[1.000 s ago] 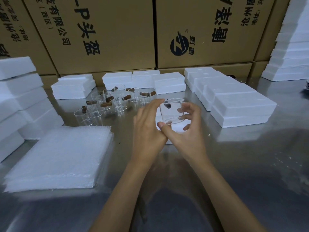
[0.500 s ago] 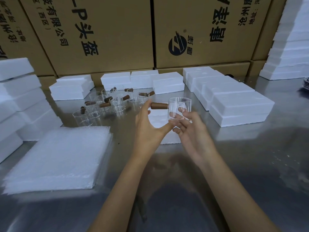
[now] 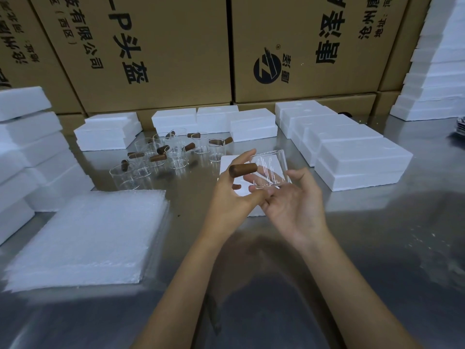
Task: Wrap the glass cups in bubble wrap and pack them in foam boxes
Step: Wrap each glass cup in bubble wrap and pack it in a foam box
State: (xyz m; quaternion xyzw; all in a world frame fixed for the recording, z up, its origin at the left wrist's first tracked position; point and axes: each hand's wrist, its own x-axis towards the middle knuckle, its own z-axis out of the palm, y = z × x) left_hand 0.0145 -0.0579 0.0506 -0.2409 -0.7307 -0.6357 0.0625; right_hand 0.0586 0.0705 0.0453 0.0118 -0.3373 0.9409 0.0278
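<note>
Two bare forearms reach in from the bottom edge over a shiny metal tabletop (image 3: 377,248). Left hand (image 3: 230,197) pinches a glass cup (image 3: 270,170) between thumb and curled fingers, grip near the cup's brown stub handle (image 3: 242,170), which points left. Right hand (image 3: 297,205) sits palm up just under and beside the cup, fingers spread and relaxed, fingertips touching the glass at its base. Cup is held in the air, tilted on its side, above a white foam piece (image 3: 227,162) lying flat on the tabletop.

Left of the arms, a stack of bubble wrap sheets (image 3: 88,240) lies flat. Beyond it, a cluster of glass cups (image 3: 161,157) with brown handles stands on the tabletop, well apart from the hands. Foam boxes (image 3: 362,162) lined up on the right, more foam blocks (image 3: 27,152) stacked far left, a few more behind the cups. Cardboard cartons (image 3: 176,51) with black print form the back wall.
</note>
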